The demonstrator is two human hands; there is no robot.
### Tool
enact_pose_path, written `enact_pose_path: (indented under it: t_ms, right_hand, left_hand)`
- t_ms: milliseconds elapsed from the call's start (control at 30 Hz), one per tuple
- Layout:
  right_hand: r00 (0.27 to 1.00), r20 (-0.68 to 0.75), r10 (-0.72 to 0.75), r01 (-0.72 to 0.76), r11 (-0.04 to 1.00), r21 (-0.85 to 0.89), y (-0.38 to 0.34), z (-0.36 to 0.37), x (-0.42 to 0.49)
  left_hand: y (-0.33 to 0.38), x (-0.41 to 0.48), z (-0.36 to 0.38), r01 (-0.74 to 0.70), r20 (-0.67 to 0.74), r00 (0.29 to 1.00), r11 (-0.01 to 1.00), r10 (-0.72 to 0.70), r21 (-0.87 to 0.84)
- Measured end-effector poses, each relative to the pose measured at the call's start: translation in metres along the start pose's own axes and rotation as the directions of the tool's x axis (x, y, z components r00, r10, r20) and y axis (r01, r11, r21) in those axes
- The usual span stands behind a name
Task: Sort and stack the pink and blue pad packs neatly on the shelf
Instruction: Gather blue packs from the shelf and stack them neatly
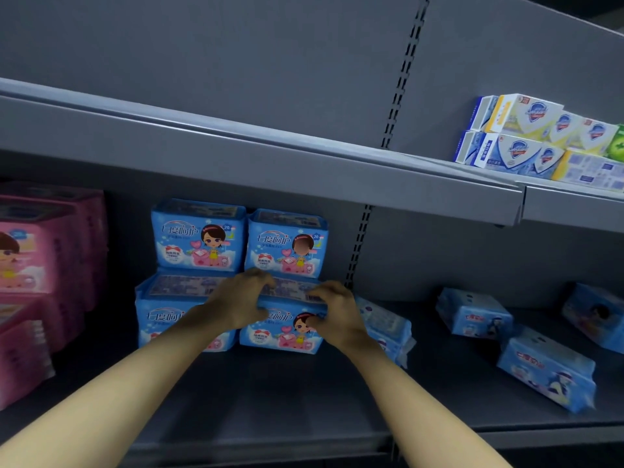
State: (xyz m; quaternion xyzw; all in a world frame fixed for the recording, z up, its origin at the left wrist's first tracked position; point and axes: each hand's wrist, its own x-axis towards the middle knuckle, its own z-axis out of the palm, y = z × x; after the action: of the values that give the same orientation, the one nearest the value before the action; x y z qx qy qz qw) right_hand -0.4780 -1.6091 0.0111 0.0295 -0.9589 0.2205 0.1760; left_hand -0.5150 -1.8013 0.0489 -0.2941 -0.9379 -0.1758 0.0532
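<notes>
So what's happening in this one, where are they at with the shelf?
A person is stacking pad packs on a shelf. The left hand and right hand both grip the bottom-right pack of a two-by-two blue stack. Pink packs are piled at the left. Several loose blue packs lie scattered to the right, not yet stacked. Soap boxes sit on the shelf above.

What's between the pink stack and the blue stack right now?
Nothing. The head view shows only a bare strip of shelf between the pink stack and the blue stack. The left hand and right hand grip its lower right pack.
</notes>
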Motion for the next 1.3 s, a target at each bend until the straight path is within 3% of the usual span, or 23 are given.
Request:
enact_pose_path:
  t_ms: [467,700,900,1067,1300]
  right_hand:
    - [0.999,0.002,-0.046,0.046,0.996,-0.077,0.011,-0.005,0.000]
    - [0.996,0.049,-0.070,0.073,0.994,-0.078,0.001,-0.003,-0.001]
    - [0.968,0.239,-0.070,0.062,0.997,0.040,-0.006,-0.036,-0.008]
    - [0.945,0.325,-0.023,0.014,0.999,0.031,-0.019,-0.072,-0.021]
    - [0.954,0.299,-0.021,0.052,0.994,-0.096,-0.035,-0.117,-0.054]
  left_hand:
    - [0.009,0.001,0.019,0.043,-0.021,0.999,0.999,-0.042,0.016]
    - [0.011,0.001,0.010,0.027,0.010,0.999,0.969,-0.030,0.247]
    - [-0.001,-0.016,-0.010,0.008,0.082,0.997,0.999,-0.012,0.039]
    - [0.017,-0.029,-0.038,-0.019,0.132,0.991,0.999,0.025,-0.048]
    - [0.069,-0.038,-0.051,-0.158,0.167,0.973,0.987,0.158,-0.014]
